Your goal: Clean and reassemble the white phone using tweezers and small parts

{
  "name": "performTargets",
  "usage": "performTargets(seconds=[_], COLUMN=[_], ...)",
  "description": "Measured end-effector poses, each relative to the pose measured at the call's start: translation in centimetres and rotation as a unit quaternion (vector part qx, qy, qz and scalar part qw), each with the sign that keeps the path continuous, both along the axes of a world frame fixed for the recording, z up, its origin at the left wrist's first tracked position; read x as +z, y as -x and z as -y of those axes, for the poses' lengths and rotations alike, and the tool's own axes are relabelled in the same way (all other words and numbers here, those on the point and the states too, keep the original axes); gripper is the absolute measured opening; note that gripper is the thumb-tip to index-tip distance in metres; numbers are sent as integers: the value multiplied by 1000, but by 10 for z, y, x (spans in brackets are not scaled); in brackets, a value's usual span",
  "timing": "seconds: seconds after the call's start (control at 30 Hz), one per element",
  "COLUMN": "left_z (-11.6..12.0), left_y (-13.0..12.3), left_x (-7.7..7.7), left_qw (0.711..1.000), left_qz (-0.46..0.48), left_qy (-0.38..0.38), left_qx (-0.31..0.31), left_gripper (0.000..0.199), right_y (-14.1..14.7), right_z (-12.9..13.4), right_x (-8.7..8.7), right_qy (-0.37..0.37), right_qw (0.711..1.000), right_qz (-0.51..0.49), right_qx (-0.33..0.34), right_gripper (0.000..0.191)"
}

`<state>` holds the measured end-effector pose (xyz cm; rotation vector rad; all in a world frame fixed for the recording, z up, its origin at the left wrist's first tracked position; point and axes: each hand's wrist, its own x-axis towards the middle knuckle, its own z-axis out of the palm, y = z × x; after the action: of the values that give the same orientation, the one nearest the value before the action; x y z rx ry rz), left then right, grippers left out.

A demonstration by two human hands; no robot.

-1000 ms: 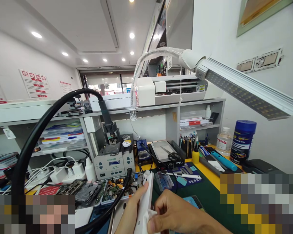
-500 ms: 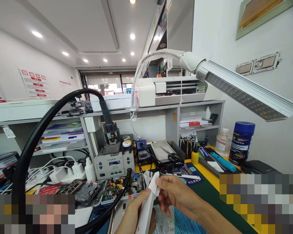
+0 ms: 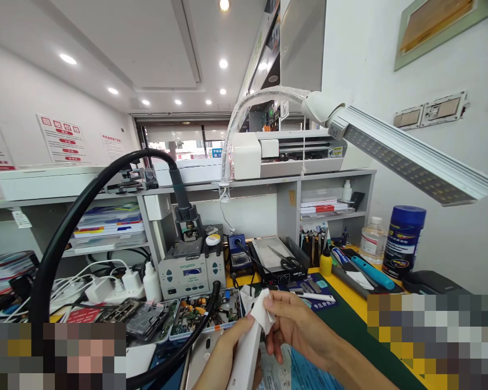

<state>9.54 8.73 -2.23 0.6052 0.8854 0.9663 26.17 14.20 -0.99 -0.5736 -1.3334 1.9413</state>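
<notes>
Holding a long white piece [image 3: 244,360] above the bench, my left hand [image 3: 228,346] has its thumb on one side and its fingers curled round the other. I have the right hand [image 3: 303,319] pinching a crumpled white tissue [image 3: 264,311] in a narrow grip, draped over the piece's far end. A parts tray [image 3: 181,335] sits to the left, and a blue printed packet [image 3: 309,372] lies beneath the right hand.
</notes>
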Motion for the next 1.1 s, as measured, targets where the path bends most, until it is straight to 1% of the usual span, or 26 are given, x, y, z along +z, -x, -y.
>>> performTargets(seconds=[0.07,0.13,0.3,0.4,0.5,0.6,0.73,0.8,0.97,1.1], left_z=[-2,-3,-3,-3,-3,-5,-6,-6,-6,-6], left_y=[-3,-5,-10,-12,-12,-8,-3,-2,-1,-1], left_x=[2,5,14,17,17,15,15,16,17,16], left_qw=[1000,999,995,990,985,981,973,970,965,963], left_qz=[-11,-21,-51,-68,-84,-113,-166,-183,-189,-188], left_qy=[-9,-23,-82,-125,-153,-159,-158,-160,-177,-185], left_qx=[-15,-25,-22,-19,-11,3,23,31,47,51], left_gripper=[32,39,50,56,55,51,50,50,44,45], right_y=[0,0,0,1,2,2,2,2,1,0], right_z=[1,2,4,5,5,5,3,1,-3,-4], right_x=[0,0,-1,-1,0,1,-2,-4,-9,-8], right_qy=[-2,-4,-5,-7,-7,-28,-86,-100,-97,-89], right_qw=[1000,1000,999,998,998,998,992,989,985,986], right_qz=[5,15,43,52,57,63,86,99,114,113], right_qx=[0,4,30,35,25,7,-27,-43,-83,-79], right_gripper=[31,32,38,40,47,56,46,42,44,45])
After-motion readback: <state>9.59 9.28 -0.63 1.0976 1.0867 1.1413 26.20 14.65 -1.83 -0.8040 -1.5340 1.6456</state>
